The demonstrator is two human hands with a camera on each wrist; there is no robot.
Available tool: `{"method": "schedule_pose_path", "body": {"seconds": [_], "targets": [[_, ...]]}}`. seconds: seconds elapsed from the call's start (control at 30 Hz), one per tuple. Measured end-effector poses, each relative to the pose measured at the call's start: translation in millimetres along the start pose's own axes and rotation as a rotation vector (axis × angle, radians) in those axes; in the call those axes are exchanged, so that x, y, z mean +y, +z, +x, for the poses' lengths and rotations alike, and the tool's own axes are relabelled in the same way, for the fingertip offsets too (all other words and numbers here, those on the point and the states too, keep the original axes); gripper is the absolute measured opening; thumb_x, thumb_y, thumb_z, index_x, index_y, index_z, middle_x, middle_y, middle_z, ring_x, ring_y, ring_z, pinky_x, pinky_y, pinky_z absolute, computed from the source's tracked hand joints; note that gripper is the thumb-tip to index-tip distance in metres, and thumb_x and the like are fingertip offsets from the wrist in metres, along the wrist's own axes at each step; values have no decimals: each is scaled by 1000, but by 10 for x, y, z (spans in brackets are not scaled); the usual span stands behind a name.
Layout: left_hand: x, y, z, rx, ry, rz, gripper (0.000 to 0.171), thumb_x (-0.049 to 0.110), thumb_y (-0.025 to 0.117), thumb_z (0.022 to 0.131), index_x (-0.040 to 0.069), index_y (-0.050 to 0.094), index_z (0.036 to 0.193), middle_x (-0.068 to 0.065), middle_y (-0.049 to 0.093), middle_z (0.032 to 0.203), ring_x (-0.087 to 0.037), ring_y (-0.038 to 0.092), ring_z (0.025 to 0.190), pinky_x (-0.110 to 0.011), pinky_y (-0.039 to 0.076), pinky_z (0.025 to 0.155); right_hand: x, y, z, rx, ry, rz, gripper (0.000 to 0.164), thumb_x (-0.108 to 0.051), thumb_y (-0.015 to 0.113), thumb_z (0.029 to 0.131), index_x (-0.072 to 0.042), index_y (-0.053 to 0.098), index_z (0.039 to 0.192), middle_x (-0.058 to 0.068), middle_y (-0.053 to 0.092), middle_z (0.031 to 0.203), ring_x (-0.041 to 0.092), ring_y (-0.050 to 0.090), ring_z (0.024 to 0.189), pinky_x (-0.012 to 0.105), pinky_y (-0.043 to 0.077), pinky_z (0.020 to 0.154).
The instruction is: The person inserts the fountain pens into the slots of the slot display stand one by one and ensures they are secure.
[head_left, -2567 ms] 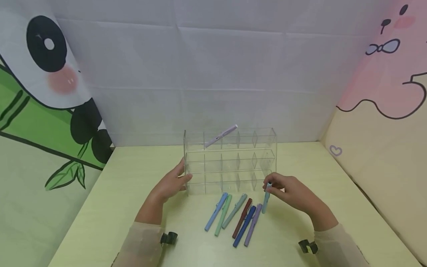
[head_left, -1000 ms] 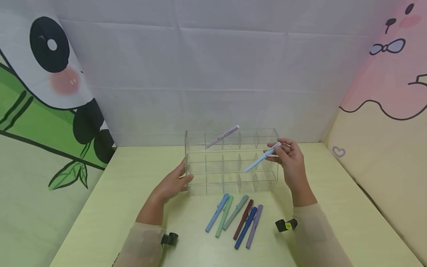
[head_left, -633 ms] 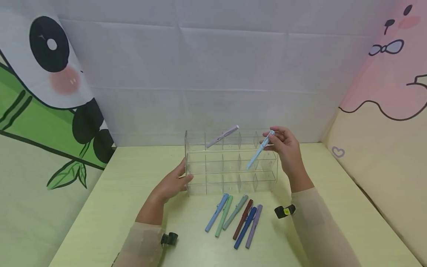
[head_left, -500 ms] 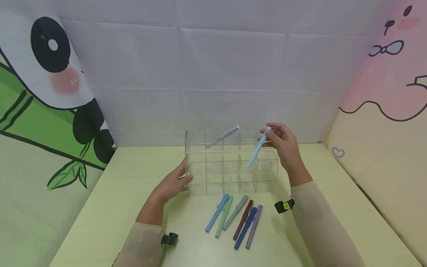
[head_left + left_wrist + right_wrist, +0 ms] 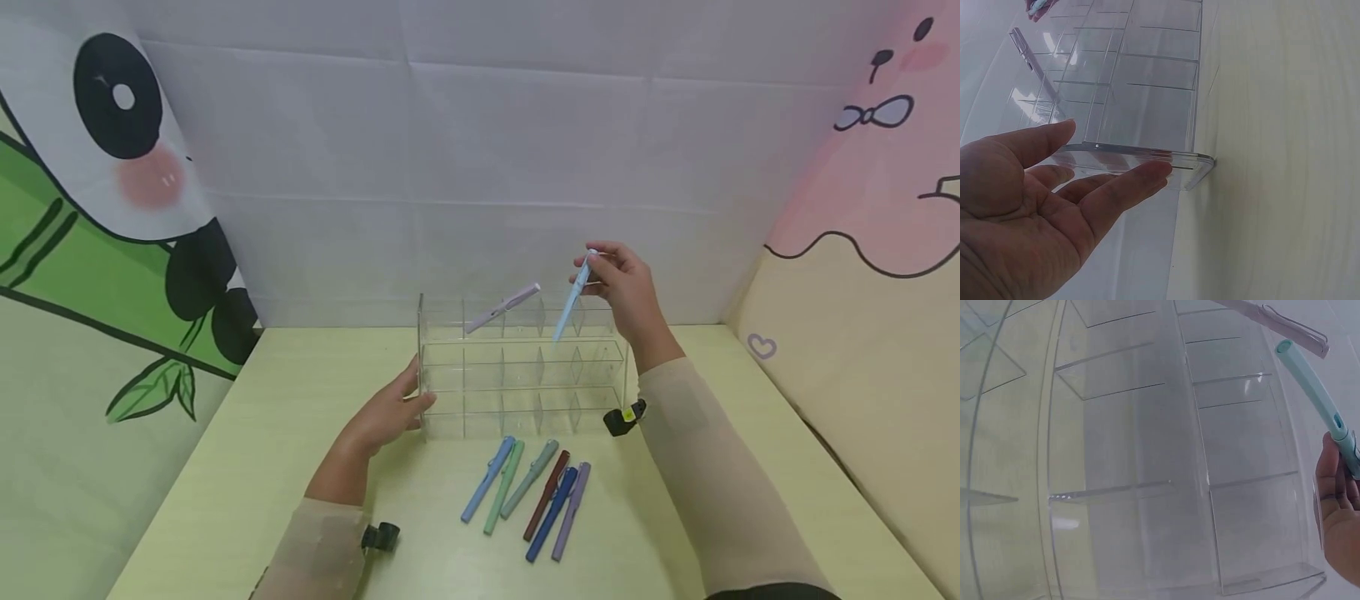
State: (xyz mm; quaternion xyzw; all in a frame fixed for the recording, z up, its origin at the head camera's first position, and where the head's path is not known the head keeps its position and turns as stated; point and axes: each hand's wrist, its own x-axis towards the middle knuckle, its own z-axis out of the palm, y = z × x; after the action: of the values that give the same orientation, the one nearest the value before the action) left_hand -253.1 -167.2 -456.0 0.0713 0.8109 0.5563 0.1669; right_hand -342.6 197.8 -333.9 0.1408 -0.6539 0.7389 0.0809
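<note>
A clear acrylic rack (image 5: 519, 390) with three tiers of divided compartments stands on the table. My left hand (image 5: 382, 417) grips its left side panel; in the left wrist view the thumb reaches over the panel's edge and the fingers lie along the outer face. A light-blue pen (image 5: 573, 298) is pinched by its upper end in my right hand (image 5: 626, 292), slanting down to the left over the top tier. The right wrist view shows this pen (image 5: 1313, 387) apart from the dividers. Slanted in the top tier sits a lilac pen (image 5: 502, 308), its upper end sticking out.
In front of the rack lie several pens: a blue pen (image 5: 488, 480), a mint-green pen (image 5: 504, 487), a grey-green pen (image 5: 530, 479), a maroon pen (image 5: 546, 496), a dark-blue pen (image 5: 552, 515) and a purple pen (image 5: 572, 512). A pale backdrop (image 5: 480, 167) rises behind the table.
My right hand has picked the light-blue pen up from beside the rack, then raised it leftward to the top tier, turning it steeper. The left hand has stayed on the rack.
</note>
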Motion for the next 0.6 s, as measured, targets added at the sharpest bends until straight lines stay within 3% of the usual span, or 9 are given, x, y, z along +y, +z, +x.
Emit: {"method": "schedule_pose_path", "body": {"seconds": [0.2,0.4,0.6], "targets": [[0,4,9,-6,1,-5,80,41,56,99,44,-1,156,-7,7,166,-40,46,135,-55,42,107,32,62,161,57,27,63,35,-18,59,99,0,54,130,16,64,110,25,70,88,29,59,75],[0,-5,9,-7,-13,1,80,41,55,100,43,-2,156,-10,7,166,-44,54,126,-61,34,110,83,99,191,103,18,127,44,-17,57,100,5,46,136,16,62,108,25,70,87,30,59,76],[-33,-33,35,-7,-3,12,79,40,54,101,44,-2,155,-8,8,166,-41,49,131,-58,39,108,110,124,183,162,-19,215,33,-14,58,99,1,51,128,20,61,109,30,70,87,31,60,77]]}}
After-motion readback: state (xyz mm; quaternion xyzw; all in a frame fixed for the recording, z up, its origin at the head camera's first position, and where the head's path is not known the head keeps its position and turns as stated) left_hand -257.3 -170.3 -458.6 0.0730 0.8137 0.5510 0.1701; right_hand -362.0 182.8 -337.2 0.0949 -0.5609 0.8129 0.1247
